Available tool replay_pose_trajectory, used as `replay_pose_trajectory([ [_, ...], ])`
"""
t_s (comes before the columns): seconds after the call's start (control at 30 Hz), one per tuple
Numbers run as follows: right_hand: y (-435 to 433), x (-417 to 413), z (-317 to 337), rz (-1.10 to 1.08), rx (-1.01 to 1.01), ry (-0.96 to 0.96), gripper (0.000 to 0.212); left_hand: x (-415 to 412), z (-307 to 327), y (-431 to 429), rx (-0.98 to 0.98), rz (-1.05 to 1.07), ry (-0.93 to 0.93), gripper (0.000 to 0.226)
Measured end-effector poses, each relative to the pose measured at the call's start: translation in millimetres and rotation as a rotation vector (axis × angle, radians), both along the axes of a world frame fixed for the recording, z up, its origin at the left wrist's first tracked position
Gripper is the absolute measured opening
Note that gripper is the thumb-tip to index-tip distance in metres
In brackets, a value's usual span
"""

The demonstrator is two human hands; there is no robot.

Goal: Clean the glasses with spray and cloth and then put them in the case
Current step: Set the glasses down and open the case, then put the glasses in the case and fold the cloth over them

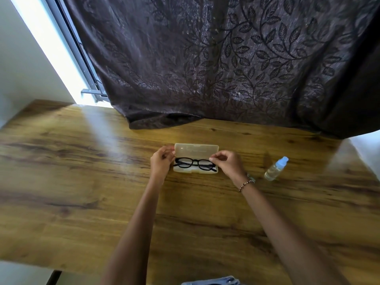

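Black glasses (pixel 195 163) lie inside the open case (pixel 196 148), perhaps over cloth (pixel 193 169).

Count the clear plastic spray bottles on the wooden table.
1: the clear plastic spray bottle stands on the wooden table, right of the open translucent glasses case. No other shows.

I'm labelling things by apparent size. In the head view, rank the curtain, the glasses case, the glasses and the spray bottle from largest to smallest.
1. curtain, by far the largest
2. case, open
3. glasses, lying inside the case, and spray bottle: these look too alike to rank
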State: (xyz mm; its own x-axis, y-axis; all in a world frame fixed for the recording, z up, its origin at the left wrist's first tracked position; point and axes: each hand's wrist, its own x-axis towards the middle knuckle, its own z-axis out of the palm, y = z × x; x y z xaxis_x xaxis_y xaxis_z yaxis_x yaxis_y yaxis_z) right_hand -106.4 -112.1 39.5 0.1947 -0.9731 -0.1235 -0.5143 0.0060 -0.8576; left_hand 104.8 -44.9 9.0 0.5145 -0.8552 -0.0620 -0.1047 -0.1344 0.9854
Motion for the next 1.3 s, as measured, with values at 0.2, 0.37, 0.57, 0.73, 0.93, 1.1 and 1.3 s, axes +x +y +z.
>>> replay_pose_trajectory([
  [0.2,5,-9,2,0.076,0.009,0.038,0.052,0,3,-1,0.042,0.001,-0.014,0.018],
  [0.37,5,-8,0,0.13,0.062,0.14,0.087,3,3,0,0.072,-0.029,-0.01,0.022],
  [0.57,4,-6,-1,0.128,0.079,0.126,0.086,4,2,-1,0.097,-0.009,0.002,0.026],
  [0.73,3,-4,-1,0.123,0.093,0.1,0.079,6,4,-3,0.114,0.002,0.132,0.027],
  [0.93,2,-8,1,0.124,0.091,0.103,0.078,6,7,-1,0.125,0.023,0.165,0.025],
  [1.1,-1,-38,15,0.114,-0.147,0.356,0.049,-2,22,14,-0.042,0.243,-0.02,0.022],
  [1.3,9,-85,20,0.147,-0.065,0.631,0.045,-52,49,25,-0.223,0.171,-0.054,0.019],
])
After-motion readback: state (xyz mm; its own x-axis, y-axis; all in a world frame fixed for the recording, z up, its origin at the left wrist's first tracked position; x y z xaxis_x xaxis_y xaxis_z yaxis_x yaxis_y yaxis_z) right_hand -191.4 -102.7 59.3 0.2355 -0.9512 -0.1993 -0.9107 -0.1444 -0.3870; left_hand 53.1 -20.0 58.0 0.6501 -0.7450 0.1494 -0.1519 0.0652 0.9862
